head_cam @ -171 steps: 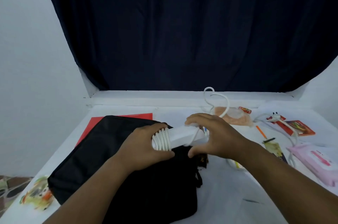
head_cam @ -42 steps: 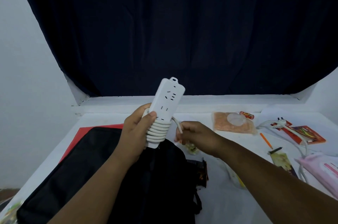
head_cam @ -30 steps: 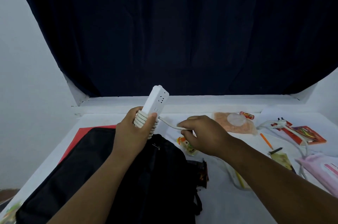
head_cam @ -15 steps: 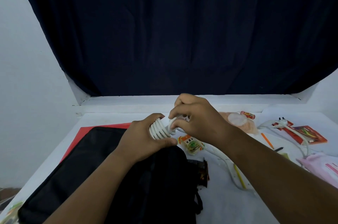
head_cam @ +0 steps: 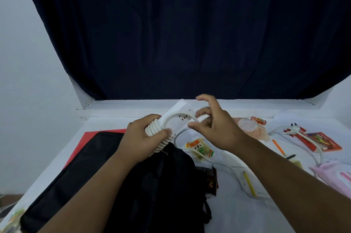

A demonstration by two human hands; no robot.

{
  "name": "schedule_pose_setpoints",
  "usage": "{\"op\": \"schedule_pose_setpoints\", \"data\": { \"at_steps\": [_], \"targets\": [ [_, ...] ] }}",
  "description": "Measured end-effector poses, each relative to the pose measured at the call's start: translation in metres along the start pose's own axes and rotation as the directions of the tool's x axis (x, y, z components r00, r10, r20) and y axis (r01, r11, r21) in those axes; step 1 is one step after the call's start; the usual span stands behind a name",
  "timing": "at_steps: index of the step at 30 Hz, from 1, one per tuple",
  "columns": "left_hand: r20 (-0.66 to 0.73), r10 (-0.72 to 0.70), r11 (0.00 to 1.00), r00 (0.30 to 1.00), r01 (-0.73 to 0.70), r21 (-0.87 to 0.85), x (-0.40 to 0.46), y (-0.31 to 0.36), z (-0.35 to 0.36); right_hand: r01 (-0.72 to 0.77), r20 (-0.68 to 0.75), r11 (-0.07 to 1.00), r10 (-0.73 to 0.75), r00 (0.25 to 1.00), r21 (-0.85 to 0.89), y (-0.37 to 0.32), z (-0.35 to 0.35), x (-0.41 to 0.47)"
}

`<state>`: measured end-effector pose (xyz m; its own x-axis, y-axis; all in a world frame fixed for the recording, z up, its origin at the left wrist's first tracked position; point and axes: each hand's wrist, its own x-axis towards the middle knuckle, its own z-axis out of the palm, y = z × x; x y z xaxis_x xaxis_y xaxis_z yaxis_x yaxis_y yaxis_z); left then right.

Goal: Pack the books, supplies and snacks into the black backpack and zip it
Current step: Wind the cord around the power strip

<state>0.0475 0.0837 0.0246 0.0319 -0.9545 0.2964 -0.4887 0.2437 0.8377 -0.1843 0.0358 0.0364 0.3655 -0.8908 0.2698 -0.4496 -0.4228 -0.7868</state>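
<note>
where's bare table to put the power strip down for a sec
Bare patches: the far strip between the red folder and the windowsill, and the near edge right of the black backpack. Crowded: everything right of the snack packet, with cord, pencils, and pink pack.

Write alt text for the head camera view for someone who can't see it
A person's left hand grips a white power strip wound with its cord, while the right hand guides a cord loop over it, above a black backpack. Snack packets, pencils and a pink pouch lie on the white table.
</note>
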Motion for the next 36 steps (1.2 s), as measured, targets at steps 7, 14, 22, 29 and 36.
{"op": "schedule_pose_setpoints", "data": {
  "at_steps": [7, 14, 22, 29, 36],
  "targets": [
    [-0.027, -0.092, 0.994, 0.995, 0.09, -0.07, 0.005, -0.003, -0.005, 0.024, 0.008, 0.996, -0.025, 1.0, 0.089, 0.026, -0.007, -0.004],
    [0.009, -0.058, 0.993, 0.998, 0.059, -0.098, 0.004, 0.003, 0.0, -0.038, 0.068, 0.987, 0.028, 0.997, 0.158, 0.015, 0.008, 0.0],
    [0.287, 0.052, 0.986, 0.957, -0.004, -0.164, 0.0, 0.002, -0.014, -0.01, -0.179, 0.886, 0.105, 0.978, 0.464, -0.005, -0.006, 0.019],
    [0.151, 0.165, 0.934, 0.975, -0.106, -0.34, 0.001, 0.01, -0.011, -0.163, -0.019, 0.938, 0.178, 0.984, 0.305, 0.005, 0.01, 0.011],
    [0.126, 0.154, 0.91, 0.98, -0.091, -0.404, -0.003, 0.01, -0.005, -0.201, 0.067, 0.967, 0.193, 0.979, 0.156, 0.003, 0.022, -0.001]
  ]
}}
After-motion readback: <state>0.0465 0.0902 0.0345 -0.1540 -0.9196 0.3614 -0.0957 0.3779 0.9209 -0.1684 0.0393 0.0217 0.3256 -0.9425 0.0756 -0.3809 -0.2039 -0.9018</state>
